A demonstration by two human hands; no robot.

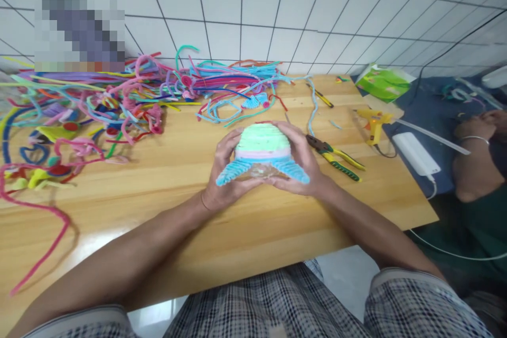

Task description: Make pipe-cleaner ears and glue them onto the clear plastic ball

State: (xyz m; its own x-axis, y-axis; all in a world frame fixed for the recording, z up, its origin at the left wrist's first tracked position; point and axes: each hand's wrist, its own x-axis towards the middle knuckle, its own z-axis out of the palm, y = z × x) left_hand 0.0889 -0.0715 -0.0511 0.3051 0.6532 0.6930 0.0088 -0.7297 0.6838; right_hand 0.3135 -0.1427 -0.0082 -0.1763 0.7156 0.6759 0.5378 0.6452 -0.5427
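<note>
Between my two hands is a pipe-cleaner craft piece (264,140), with a pale green rounded top, a pinkish-white band and two blue pointed flaps spreading at its lower edge. My left hand (226,169) is wrapped round its left side. On the opposite side, my right hand (303,158) grips it with the fingers curled behind. Under the blue flaps a brownish, shiny part shows, its kind unclear. Pliers (335,157) with green and yellow handles lie just right of my right hand. A light blue pipe cleaner (312,105) lies beyond it.
Tangled colourful pipe cleaners (130,95) cover the table's back left. A cutter knife (325,96) lies at the back, and a yellow glue gun (373,122) stands at right. Beyond the edge are a white power strip (415,153), a green packet (384,83) and another person's arm (477,163).
</note>
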